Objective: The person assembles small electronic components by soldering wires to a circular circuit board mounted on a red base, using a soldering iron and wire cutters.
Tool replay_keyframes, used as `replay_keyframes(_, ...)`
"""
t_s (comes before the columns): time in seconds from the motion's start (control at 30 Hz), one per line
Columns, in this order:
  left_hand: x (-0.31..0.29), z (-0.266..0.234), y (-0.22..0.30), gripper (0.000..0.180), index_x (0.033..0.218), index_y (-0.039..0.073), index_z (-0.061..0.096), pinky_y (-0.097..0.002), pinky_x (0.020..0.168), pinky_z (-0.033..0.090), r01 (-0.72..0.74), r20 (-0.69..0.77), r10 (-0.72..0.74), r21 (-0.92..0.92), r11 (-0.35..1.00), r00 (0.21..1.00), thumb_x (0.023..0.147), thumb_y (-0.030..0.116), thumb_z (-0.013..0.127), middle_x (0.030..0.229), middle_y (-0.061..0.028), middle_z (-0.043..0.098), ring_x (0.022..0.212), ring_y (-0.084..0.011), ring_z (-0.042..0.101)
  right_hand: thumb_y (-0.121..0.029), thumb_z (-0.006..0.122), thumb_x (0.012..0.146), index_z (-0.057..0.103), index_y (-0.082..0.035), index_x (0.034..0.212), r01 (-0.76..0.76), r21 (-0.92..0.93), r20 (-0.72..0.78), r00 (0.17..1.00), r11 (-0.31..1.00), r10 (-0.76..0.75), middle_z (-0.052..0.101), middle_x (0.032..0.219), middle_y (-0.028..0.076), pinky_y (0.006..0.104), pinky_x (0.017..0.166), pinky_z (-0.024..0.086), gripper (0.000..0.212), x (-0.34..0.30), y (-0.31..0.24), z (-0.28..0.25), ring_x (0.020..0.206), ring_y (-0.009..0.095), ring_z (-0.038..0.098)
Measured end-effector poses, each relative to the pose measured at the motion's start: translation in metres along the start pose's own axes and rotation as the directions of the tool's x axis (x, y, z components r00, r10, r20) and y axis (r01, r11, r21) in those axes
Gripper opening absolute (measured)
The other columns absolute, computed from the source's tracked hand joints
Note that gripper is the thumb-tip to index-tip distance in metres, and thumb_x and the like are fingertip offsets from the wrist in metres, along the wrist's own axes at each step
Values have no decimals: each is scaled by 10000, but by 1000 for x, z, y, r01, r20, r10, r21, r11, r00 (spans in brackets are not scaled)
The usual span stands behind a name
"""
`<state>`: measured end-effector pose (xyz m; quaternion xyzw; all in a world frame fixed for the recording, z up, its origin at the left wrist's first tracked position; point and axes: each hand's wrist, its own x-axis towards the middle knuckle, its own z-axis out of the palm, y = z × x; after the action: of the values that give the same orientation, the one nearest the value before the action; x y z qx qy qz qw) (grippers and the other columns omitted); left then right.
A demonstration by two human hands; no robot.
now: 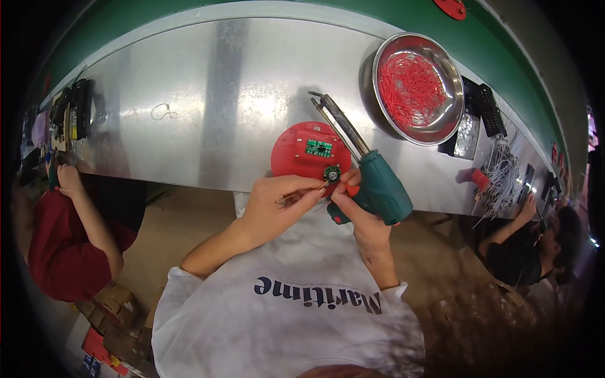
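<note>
A round red plastic housing lies on the metal bench in front of me, partly under my hands. A small green circuit board sits in its middle, and a small round green-rimmed part shows near its lower edge. Beside that part, my left hand is closed in a pinch on thin wires. My right hand is wrapped round the grip of a dark green soldering gun, its thumb and fingertips close to the round part. The gun's long tip points up and left, above the housing.
A steel bowl of short red tubes stands at the back right. Beyond it are dark trays and a bundle of white wires. A thin wire loop lies to the left. Co-workers sit on both sides, one in a red shirt.
</note>
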<state>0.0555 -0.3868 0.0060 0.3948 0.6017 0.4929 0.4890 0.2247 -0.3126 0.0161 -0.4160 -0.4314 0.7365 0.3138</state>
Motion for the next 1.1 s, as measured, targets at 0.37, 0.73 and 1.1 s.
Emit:
replay_keyframes(0.37, 5, -5, 4, 129, 975, 13, 707, -284, 514, 435, -136, 134, 113, 178, 975, 985, 847, 32, 699, 753, -88, 652, 570, -168, 588, 68, 678, 841, 557, -20, 1088, -8, -69, 0, 1000, 998, 8, 622, 923, 62, 202, 504, 428, 290, 8, -2, 6, 665, 80, 570)
replay_keyframes(0.73, 4, -5, 4, 134, 989, -4, 707, -232, 539, 460, -120, 169, 90, 177, 977, 982, 862, -3, 663, 786, -74, 696, 607, -108, 614, 78, 672, 837, 566, -9, 1041, 78, 45, 0, 997, 996, -78, 601, 1023, 85, 223, 580, 496, 245, 10, 10, 4, 754, 111, 611)
replay_keyframes(1.1, 9, 2, 8, 128, 963, 4, 685, -306, 539, 486, -215, 110, 193, 251, 944, 975, 836, 6, 695, 770, -98, 659, 608, -197, 630, 79, 677, 819, 567, -11, 993, 71, 96, -16, 997, 993, -70, 592, 1026, 83, 278, 807, 491, 224, 12, 16, 0, 910, 134, 593)
